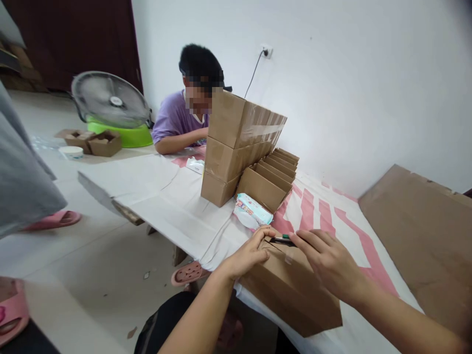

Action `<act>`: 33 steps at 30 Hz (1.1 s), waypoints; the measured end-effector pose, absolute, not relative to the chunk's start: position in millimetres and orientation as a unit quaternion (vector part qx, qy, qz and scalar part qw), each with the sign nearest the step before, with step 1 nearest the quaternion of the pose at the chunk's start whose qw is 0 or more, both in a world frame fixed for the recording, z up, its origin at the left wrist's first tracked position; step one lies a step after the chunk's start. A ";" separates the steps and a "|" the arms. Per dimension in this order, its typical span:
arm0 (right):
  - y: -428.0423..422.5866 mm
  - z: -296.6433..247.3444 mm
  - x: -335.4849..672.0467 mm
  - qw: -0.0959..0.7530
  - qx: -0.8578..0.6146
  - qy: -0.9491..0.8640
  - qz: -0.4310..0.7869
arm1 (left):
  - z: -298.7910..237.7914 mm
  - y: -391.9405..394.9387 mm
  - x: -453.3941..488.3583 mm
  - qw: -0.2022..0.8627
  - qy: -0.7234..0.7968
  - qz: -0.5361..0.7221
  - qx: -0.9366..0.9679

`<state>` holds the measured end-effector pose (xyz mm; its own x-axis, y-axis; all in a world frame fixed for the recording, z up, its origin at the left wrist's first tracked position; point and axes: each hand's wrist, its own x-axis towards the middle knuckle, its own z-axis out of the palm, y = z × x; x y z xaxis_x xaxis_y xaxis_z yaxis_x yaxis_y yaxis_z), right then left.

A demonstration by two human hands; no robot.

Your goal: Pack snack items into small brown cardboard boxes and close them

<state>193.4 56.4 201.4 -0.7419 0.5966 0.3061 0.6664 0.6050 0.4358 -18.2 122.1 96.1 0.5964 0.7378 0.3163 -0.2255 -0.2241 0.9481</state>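
Note:
A cardboard box (295,300) lies at the table's near edge in front of me, with a dark slit along its upper face. My left hand (254,250) grips the far end of this box, its fingers bent over the edge and the thumb on top. In my right hand (324,258) is a slim black and green utility knife (284,240), held low over the slit. The knife's tip reaches close to my left fingers; its blade is too small to make out. Just beyond my hands lies a light blue pack of wipes (252,210).
Taped cardboard boxes (223,157) form a tall stack, beside a row of open cartons (263,189). Behind the stack sits a person in a purple shirt (171,118). A large cardboard sheet (424,246) leans at right; a fan (110,101) stands on the floor.

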 end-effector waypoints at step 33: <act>-30.9 146.7 354.5 0.025 -0.640 -0.768 -0.021 | 95.4 126.0 -24.4 0.586 0.229 0.344 0.697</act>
<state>354.5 -30.9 146.7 -0.1799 0.9815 0.0651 0.9836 0.1802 0.0014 -24.4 126.0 95.4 0.6588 0.7224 0.2101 -0.0836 -0.2073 0.9747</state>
